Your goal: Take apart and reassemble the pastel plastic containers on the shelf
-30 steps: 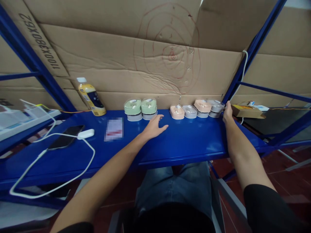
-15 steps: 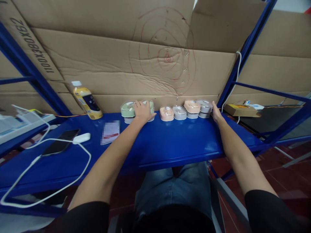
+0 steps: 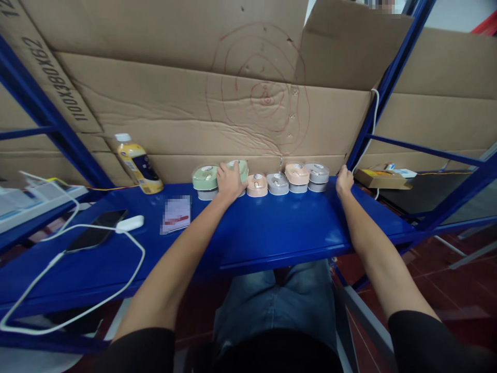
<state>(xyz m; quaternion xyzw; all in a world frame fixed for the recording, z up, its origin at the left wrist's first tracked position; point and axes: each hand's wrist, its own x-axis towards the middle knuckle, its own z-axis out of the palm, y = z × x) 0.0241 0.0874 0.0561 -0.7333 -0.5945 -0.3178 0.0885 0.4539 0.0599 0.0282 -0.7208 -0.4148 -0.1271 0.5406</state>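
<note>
Small rounded plastic cases with clear lids stand in a row along the back of the blue table. Over the right green case lies my left hand, its fingers bent around the near side. Another green case sits to its left on a grey one. Just right of my left hand are a single pink case and a grey case. Further right, a pink case and a grey case each top a stack. My right hand is curled closed, apart from the row's right end.
A yellow drink bottle leans against the cardboard wall. On the left lie a card, a phone and a white cable. An open carton is beyond the right blue post.
The pink and grey cases have slid left, closing the gap beside my left hand. My right hand has drawn away from the row's end and its fingers have curled.
</note>
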